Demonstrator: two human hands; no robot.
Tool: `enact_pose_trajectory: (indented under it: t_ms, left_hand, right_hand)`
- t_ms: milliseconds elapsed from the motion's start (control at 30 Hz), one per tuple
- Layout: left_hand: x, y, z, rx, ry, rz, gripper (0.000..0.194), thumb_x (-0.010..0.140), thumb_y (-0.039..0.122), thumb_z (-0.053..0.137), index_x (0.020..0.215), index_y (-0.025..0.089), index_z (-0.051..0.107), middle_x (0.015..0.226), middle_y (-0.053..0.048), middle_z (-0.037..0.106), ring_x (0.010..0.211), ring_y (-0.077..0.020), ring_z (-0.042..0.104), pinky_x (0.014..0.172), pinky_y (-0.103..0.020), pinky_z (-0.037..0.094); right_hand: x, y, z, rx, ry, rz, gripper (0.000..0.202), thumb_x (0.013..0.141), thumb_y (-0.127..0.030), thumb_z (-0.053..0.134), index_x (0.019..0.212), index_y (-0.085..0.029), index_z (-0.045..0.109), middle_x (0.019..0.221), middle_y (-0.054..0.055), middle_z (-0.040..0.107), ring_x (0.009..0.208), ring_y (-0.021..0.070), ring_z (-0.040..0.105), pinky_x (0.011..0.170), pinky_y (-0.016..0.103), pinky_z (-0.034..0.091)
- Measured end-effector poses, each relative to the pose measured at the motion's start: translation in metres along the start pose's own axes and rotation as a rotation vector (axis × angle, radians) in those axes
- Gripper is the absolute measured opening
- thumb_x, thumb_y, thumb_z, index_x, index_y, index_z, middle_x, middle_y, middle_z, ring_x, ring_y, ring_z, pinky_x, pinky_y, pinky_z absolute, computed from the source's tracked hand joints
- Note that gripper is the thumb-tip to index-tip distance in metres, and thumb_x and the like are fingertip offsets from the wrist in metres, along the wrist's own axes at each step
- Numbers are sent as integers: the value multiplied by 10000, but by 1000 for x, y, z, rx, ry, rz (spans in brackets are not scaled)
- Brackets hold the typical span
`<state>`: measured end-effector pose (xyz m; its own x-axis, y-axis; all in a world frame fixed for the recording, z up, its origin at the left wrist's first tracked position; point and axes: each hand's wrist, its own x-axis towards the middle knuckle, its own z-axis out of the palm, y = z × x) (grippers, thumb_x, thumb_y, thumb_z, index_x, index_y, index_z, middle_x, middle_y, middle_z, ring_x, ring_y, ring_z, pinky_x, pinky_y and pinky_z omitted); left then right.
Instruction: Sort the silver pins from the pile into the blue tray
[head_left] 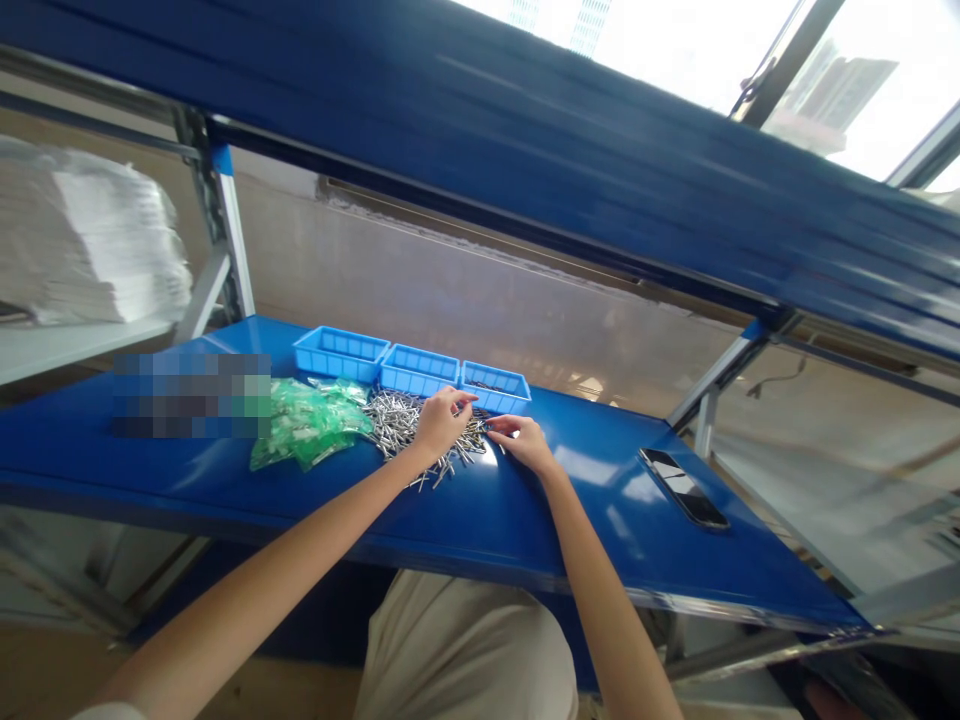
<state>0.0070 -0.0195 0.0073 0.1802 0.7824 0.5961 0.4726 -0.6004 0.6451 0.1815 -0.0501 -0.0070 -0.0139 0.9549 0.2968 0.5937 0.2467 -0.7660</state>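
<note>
A pile of small metal rods point(394, 422) lies on the blue table. My left hand point(442, 422) is over the pile, its thumb and fingers brought together; what they hold, if anything, is too small to tell. At the pile's right edge is my right hand point(523, 440), its thumb and forefinger close to some rods, and whether it grips one cannot be made out. Behind the pile stand three blue bins in a row: the left bin point(341, 352), the middle bin point(420, 370) and the right bin point(495, 387), which has some dark pieces inside.
Green plastic bags point(307, 425) lie left of the pile, beside a blurred-out patch. A phone point(684, 488) rests on the table point(600, 520) at the right. A blue shelf point(480, 150) spans above. White wrapped stacks point(112, 235) stand at the far left.
</note>
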Motion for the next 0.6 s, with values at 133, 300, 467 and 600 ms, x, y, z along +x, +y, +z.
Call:
enact_pose_trajectory:
  t_ms: [133, 300, 467, 600]
  left_hand:
    - [0, 0, 0, -18, -27, -3, 205, 775, 236, 501, 888, 198, 668, 758, -11, 613, 567, -96, 507, 617, -237, 427]
    - [-2, 1, 0, 24, -154, 1, 236, 754, 379, 544, 845, 211, 682, 735, -15, 635, 604, -122, 534, 637, -267, 414]
    - [-4, -1, 3, 78, -219, 85, 234, 736, 425, 565, 707, 230, 690, 725, -10, 642, 682, -151, 552, 738, -326, 383]
    - [-3, -4, 6, 72, -202, 76, 213, 750, 380, 560, 693, 217, 683, 748, -11, 637, 670, -140, 545, 739, -323, 376]
  right_hand:
    - [1, -3, 3, 52, 68, 25, 303, 646, -390, 630, 835, -161, 690, 754, 71, 689, 671, 180, 620, 635, 290, 471]
    - [2, -8, 3, 162, 141, 53, 352, 656, -443, 615, 816, -139, 694, 766, 82, 688, 699, 186, 620, 621, 271, 460]
    - [-1, -16, 3, 233, 130, 118, 394, 630, -468, 632, 848, -146, 696, 753, 70, 684, 624, 164, 588, 482, 228, 402]
    - [-1, -17, 2, 256, 129, 141, 420, 612, -472, 648, 871, -145, 695, 764, 74, 684, 574, 143, 558, 437, 217, 356]
